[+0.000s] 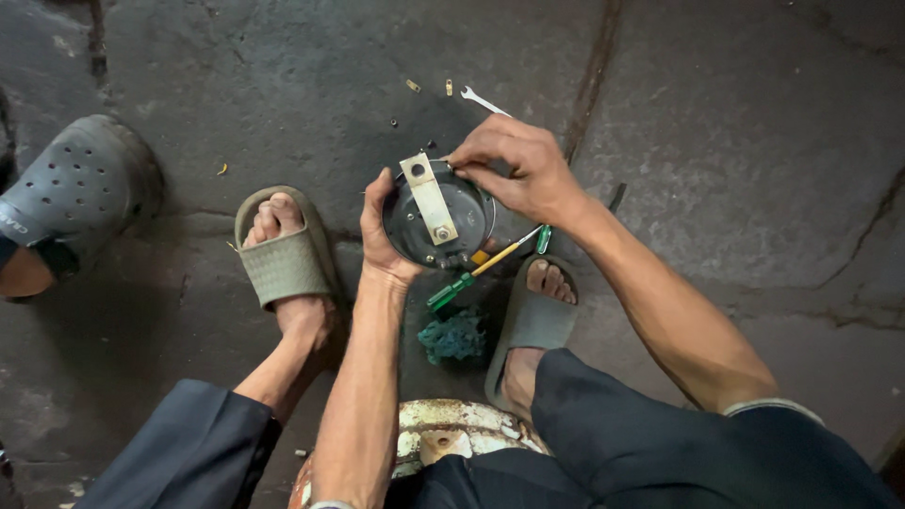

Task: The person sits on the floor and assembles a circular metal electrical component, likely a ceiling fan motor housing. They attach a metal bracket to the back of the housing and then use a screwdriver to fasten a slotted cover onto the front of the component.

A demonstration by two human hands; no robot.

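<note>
- Rusty white stool (443,435) nearest, at the bottom edge between the dark-trousered knees.
- Just beyond, teal rag (454,336) on the stone floor (735,160), between two feet in grey slides (283,259).
- Left hand (382,236) cupped against the left rim of a round black gauge (443,221), thumb over the near edge, fingers wrapped behind; held above the floor, back side up.
- Metal bracket (427,196) across the gauge back, bolted near its lower end.
- Right hand (518,165) over the gauge's far right rim, fingertips pressed together at the top edge beside the bracket; whatever is pinched there too small to tell.
- Green-handled screwdrivers (452,287) on the floor just below the gauge, right of the left wrist.
- Small spanner (483,100) and scattered bits farther off.
- Grey clog (75,193) of another person at far left.
</note>
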